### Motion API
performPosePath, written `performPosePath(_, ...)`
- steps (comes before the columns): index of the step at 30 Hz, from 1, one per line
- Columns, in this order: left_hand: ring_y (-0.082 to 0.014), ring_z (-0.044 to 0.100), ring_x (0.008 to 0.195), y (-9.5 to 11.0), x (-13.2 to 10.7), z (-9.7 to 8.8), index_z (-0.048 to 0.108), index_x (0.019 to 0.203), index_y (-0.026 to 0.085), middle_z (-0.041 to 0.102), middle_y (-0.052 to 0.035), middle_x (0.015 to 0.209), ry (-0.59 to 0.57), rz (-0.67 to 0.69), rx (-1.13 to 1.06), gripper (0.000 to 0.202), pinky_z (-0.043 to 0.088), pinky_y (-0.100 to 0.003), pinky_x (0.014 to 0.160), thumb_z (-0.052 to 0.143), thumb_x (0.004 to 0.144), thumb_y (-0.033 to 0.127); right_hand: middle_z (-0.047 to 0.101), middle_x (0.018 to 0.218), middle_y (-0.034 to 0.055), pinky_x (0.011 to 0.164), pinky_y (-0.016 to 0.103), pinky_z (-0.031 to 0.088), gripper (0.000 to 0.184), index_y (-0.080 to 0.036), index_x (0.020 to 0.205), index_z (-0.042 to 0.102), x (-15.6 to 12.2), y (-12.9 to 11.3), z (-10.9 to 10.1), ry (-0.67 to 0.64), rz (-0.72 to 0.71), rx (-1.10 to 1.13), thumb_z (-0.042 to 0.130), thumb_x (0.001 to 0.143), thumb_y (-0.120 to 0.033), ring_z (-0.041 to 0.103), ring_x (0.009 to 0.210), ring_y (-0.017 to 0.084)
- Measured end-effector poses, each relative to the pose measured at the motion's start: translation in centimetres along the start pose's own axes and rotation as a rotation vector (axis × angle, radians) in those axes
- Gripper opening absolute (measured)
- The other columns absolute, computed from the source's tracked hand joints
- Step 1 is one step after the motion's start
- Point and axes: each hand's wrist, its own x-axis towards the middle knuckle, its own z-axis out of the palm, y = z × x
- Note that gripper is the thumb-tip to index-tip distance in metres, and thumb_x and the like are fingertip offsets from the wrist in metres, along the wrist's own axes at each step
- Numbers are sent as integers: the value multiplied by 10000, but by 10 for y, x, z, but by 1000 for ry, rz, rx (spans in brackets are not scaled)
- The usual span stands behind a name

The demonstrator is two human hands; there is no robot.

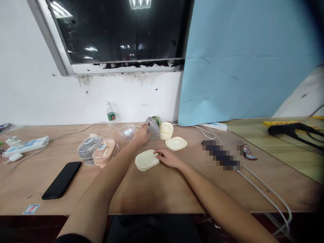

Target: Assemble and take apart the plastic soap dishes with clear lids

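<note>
Containers first: a grey cup (pixel 153 130) stands toward the back of the surface (pixel 152 195), with a green cup (pixel 157 120) just behind it; you cannot see into either. Beside them on the right, a stack of cream bowls (pixel 166 131), the top one showing only its pale inside. A clear bowl (pixel 123 132), left of your forearm, has something white in or under it, too blurred to name. Further left, a grey box (pixel 87 148) and a pink box (pixel 104 152) sit side by side, lids on, round stickers on top, contents hidden. Your left hand (pixel 142 135) is curled on the grey cup's left side, grasping it. Your right hand (pixel 167 158) is half curled, fingertips touching the right edge of a cream lid (pixel 145 160) lying flat in front of you; pinch or light rest, cannot tell. Second cream lid (pixel 176 143) lies near, beyond that hand.
</note>
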Motion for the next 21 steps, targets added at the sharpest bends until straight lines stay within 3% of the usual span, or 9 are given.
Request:
performPosePath(3,-249,599,1087,0,15,10,523,1282,110,621,-146,1217,-20,-54,-55,476,443,-336,955,573,816,191,661,782,42,619,254,384,309,-145,1107,651,0,3,1,7,-16,5,493,868,-263,568,680,154)
performPosePath(7,-206,640,941,-4,16,10,548,1235,142,674,-109,1092,47,-91,-95,402,477,-313,853,555,838,204,651,760,33,615,250,382,303,-146,1102,649,-1,5,2,8,-28,24,500,867,-265,566,669,150)
performPosePath(11,-151,605,712,-3,4,-8,569,1118,144,654,-37,835,277,-129,-218,375,474,-269,693,625,808,347,649,776,34,630,255,384,300,-155,1110,646,0,6,2,30,-42,7,516,862,-264,564,683,149)
performPosePath(13,-126,566,651,-1,-10,-19,548,1115,149,597,-1,750,423,-107,-343,419,453,-237,627,644,795,401,646,796,32,652,262,394,346,-168,1164,616,0,8,0,96,-39,17,552,853,-306,568,715,157)
performPosePath(15,-105,545,608,2,-31,-28,457,1238,161,568,13,751,478,-62,-500,515,439,-212,577,608,828,432,642,842,31,672,272,409,460,-182,1252,549,1,9,-3,216,-30,76,580,844,-391,564,732,160)
performPosePath(18,-97,544,541,4,-73,-32,231,1427,197,572,20,758,362,-69,-653,666,452,-215,544,517,888,463,622,908,33,653,276,430,568,-192,1327,460,2,11,-8,382,-11,264,529,859,-507,543,675,140)
performPosePath(21,-132,589,572,2,-109,-30,212,1463,197,624,-10,774,258,-169,-508,638,472,-246,576,420,932,483,600,805,15,542,255,401,558,-183,1271,489,4,11,-8,398,-12,462,442,878,-575,483,549,115)
